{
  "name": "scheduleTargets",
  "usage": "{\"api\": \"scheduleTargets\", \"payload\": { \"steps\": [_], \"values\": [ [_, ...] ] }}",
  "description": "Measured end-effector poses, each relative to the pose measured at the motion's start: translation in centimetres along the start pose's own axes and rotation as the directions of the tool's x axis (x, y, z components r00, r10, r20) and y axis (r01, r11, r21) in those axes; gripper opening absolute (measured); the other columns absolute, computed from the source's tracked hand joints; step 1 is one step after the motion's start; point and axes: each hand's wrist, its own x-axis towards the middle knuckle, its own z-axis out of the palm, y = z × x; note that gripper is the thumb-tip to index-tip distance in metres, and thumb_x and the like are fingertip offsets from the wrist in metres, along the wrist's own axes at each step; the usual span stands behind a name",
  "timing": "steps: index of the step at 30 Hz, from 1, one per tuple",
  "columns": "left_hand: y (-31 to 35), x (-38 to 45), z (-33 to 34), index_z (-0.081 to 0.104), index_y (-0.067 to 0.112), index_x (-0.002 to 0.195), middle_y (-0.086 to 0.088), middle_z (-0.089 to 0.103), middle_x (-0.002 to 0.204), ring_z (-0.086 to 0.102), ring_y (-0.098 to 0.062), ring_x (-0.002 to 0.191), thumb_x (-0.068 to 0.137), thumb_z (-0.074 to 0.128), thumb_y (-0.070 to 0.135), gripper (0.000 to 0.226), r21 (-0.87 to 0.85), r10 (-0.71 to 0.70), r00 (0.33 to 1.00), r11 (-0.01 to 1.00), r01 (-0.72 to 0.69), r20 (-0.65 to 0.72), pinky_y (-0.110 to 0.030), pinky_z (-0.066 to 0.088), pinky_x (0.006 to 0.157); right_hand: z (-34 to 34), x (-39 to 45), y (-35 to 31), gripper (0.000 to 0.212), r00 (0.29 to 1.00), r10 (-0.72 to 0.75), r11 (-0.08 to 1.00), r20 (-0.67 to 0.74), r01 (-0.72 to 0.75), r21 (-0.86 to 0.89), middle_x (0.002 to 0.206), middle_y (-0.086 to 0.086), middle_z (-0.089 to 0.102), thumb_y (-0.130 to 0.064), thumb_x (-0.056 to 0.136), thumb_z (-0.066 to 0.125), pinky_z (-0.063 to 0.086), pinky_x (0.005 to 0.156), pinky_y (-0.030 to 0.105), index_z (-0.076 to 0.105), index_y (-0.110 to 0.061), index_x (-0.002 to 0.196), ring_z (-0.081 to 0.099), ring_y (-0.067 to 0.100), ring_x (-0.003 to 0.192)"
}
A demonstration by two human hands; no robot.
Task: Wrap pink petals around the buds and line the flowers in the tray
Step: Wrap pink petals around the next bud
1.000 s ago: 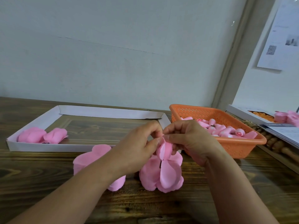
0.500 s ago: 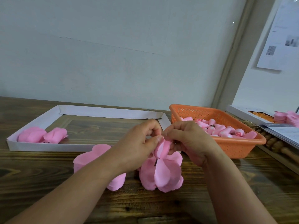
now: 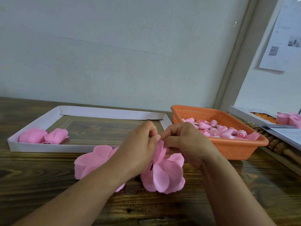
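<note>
White cardboard tray sits far left on wooden counter; two finished pink flowers lie side by side in its near-left corner, touching. Just in front of tray, stack of loose pink petals rests on counter, partly hidden behind left forearm. Centre: left hand and right hand meet above counter, fingers of both curled and pinching the top of a pink petal cluster; thumb and forefinger tips close together at the pinch point. Cluster's lower petals hang down, spread open; a dark stem end shows beside left palm. Bud itself not visible inside the grip. Right: orange perforated basket on counter holds pile of pink buds. Far right edge: papers and more pink pcs, blurred.
</note>
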Motion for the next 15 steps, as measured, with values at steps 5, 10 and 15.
{"api": "scheduleTargets", "payload": {
  "steps": [5, 10, 15],
  "values": [
    [-0.2, 0.4, -0.3, 0.054, 0.024, 0.083, 0.000, 0.063, 0.091, 0.067, -0.022, 0.080, 0.096, 0.053, 0.020, 0.013, -0.284, -0.167, 0.982, 0.941, 0.184, 0.085, -0.043, 0.059, 0.072, -0.5, 0.1, 0.0, 0.014, 0.999, 0.021, 1.000, -0.040, -0.020, 0.023, 0.063, 0.020, 0.061, 0.015, 0.074, 0.058, 0.052, 0.050, 0.025, 0.066, 0.004, 0.070, 0.056, 0.027, 0.054],
    [-0.6, 0.6, -0.9, 0.065, 0.013, 0.080, -0.002, 0.071, 0.083, 0.069, -0.016, 0.075, 0.082, 0.062, -0.008, 0.022, -0.468, -0.166, 0.936, 0.830, 0.303, 0.312, -0.033, 0.059, 0.074, -1.0, 0.0, -0.1, 0.014, 0.996, 0.019, 0.997, -0.088, -0.013, 0.079, 0.066, 0.022, 0.060, 0.016, 0.075, 0.059, 0.050, 0.048, 0.027, 0.066, 0.005, 0.070, 0.054, 0.027, 0.053],
    [-0.9, 0.6, -1.0, 0.059, 0.014, 0.071, -0.016, 0.069, 0.087, 0.068, -0.015, 0.070, 0.081, 0.066, -0.009, 0.026, -0.464, -0.147, 0.934, 0.836, 0.294, 0.326, -0.025, 0.056, 0.065, -1.0, -0.1, -0.2, 0.016, 0.997, 0.025, 0.995, -0.078, -0.017, 0.102, 0.067, 0.022, 0.060, 0.017, 0.075, 0.058, 0.048, 0.046, 0.025, 0.064, 0.004, 0.067, 0.053, 0.021, 0.050]
  ]
}}
